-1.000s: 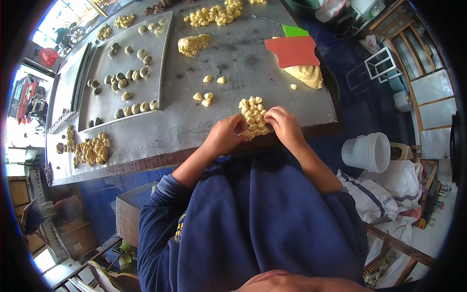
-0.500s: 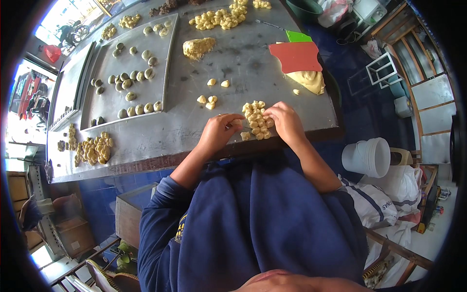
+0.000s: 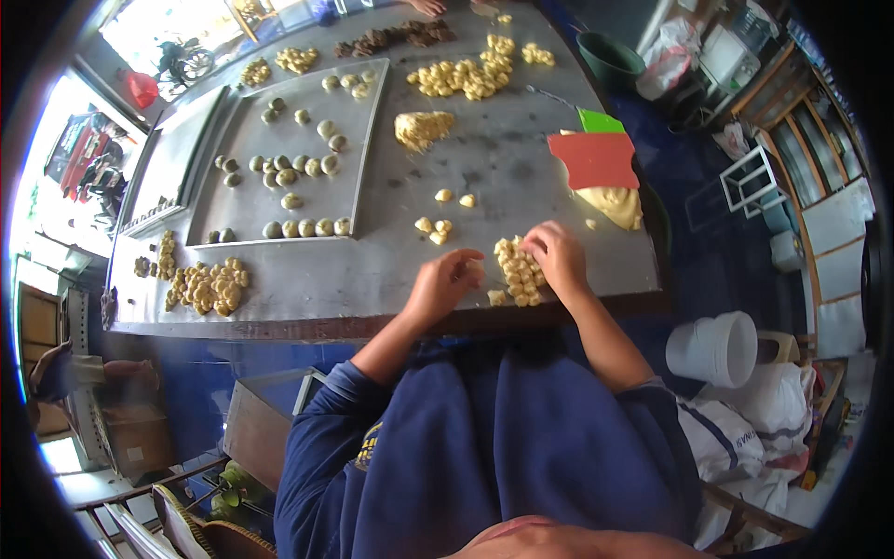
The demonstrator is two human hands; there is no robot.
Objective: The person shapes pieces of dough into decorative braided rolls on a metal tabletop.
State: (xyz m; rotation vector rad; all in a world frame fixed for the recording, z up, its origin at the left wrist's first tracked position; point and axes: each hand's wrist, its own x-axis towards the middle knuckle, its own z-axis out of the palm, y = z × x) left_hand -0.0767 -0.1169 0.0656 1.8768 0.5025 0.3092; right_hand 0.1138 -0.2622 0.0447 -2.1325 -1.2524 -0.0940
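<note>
A cluster of small pale-yellow dough pieces [image 3: 520,272] lies near the front edge of the metal table, between my hands. At its upper right side, my right hand [image 3: 559,259] pinches a dough piece, mostly covered by the fingers. Left of the cluster, my left hand [image 3: 445,281] has its fingers curled around a small pale dough piece, only partly visible. One loose dough piece [image 3: 496,297] sits beside the cluster's lower left. Farther in are a few more small pieces [image 3: 438,229] and a larger rough lump of dough [image 3: 423,130].
On the left, a metal tray [image 3: 279,240] holds several round greenish-brown balls. A red sheet [image 3: 594,160] covers part of a big dough mass [image 3: 611,205], with a green scraper [image 3: 601,121] behind. Another person's hand [image 3: 428,7] shows at the far edge. A white bucket [image 3: 712,349] stands right.
The whole view has shifted, so the table appears lower and farther right. My right hand has come in over the cluster's upper part; my left hand stays beside it.
</note>
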